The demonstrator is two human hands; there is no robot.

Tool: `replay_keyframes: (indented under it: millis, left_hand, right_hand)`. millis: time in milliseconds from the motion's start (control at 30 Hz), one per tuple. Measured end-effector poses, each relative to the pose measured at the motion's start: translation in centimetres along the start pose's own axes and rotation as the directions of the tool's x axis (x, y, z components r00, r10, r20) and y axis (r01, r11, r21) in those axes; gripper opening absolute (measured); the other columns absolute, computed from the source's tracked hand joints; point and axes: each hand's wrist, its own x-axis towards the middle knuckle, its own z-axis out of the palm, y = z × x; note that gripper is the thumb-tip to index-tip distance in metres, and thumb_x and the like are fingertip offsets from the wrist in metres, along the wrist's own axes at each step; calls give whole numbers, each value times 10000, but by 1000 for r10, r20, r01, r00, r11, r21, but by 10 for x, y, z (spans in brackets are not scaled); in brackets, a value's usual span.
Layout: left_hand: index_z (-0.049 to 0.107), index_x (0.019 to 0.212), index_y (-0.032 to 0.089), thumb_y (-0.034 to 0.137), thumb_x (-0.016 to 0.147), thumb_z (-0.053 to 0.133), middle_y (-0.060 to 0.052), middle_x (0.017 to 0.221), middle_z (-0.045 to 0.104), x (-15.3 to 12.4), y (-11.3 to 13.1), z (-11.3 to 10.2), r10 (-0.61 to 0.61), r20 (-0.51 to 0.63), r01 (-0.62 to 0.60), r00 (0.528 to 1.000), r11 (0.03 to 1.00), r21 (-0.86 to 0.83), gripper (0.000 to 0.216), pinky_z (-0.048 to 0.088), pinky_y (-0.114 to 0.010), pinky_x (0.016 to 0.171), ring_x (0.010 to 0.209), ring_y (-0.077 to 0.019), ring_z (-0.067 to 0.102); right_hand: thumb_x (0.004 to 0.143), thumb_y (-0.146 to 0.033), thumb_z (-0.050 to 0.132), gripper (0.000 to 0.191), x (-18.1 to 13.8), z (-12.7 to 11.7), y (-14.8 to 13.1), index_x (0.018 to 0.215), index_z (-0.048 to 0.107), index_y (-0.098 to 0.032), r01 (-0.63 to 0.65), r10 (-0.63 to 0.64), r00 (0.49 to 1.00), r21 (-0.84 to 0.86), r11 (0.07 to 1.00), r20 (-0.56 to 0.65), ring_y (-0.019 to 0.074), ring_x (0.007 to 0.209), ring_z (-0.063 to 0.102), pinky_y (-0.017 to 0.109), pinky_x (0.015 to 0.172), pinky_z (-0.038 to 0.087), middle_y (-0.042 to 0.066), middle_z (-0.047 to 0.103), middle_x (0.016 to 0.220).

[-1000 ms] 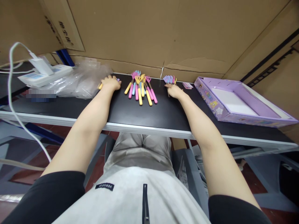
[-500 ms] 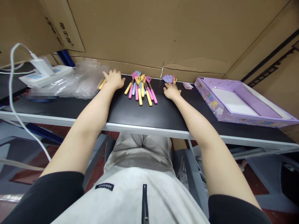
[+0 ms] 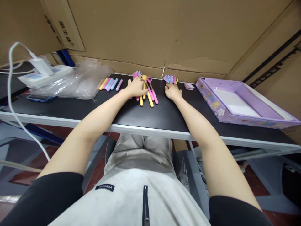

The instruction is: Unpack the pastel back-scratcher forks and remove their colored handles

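My left hand (image 3: 136, 88) lies over the middle pile of small claw-headed back scratchers, its fingers spread on them and hiding part of the pile. Pink, blue and yellow claws show past its fingertips; a yellow handle (image 3: 150, 99) and a pink handle (image 3: 155, 96) stick out towards me. My right hand (image 3: 172, 91) rests, fingers apart, at the near end of a row of back scratchers (image 3: 169, 79) with purple, blue, pink and yellow claws. Their handles are hidden under it. Left of the pile, several coloured handles (image 3: 108, 84) lie side by side, a purple one (image 3: 119, 84) slightly apart.
Clear plastic bags (image 3: 80, 81) and a white power strip (image 3: 50, 75) with a plugged-in charger and cable occupy the left. A flat blue-edged object (image 3: 41, 98) lies before them. At right are a small pink card (image 3: 189, 86) and a purple open box (image 3: 221, 116). Cardboard (image 3: 141, 34) walls the back.
My left hand has moved right, from the coloured handles at the left onto the middle pile, uncovering those handles. The right hand stays about where it was.
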Motion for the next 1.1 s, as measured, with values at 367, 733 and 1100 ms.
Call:
replay_keyframes:
  millis: [367,733,1100]
  left_hand:
    - [749,907,140,240,952,575,-187,1417,677,1,-1,-2,-119,-59,106,991,975,-196,206,435,-587,1203,1417,-399,558]
    - [712,1076,213,385,1102,501,-157,1485,625,-1,2,-3,158,-274,-202,949,969,-141,273,413,-575,1190,1450,-375,487]
    - [687,1256,170,318,1079,521,-167,1264,722,-13,10,-15,239,-212,-256,948,965,-55,285,513,-394,988,1201,-325,690]
  right_hand:
    - [1127,-378,276,656,5,0,5,1750,373,-195,83,-85,996,-133,988,-11,357,1722,168,762,1324,149,118,221,1835]
    - [1123,-363,241,600,-21,-34,-15,1638,548,-335,487,-540,807,-250,837,-238,322,1648,325,710,1359,19,23,506,1709]
    - [1114,-320,304,533,-17,-33,-15,1505,650,-209,550,-605,786,-303,778,-127,333,1250,613,511,1116,402,178,725,1263]
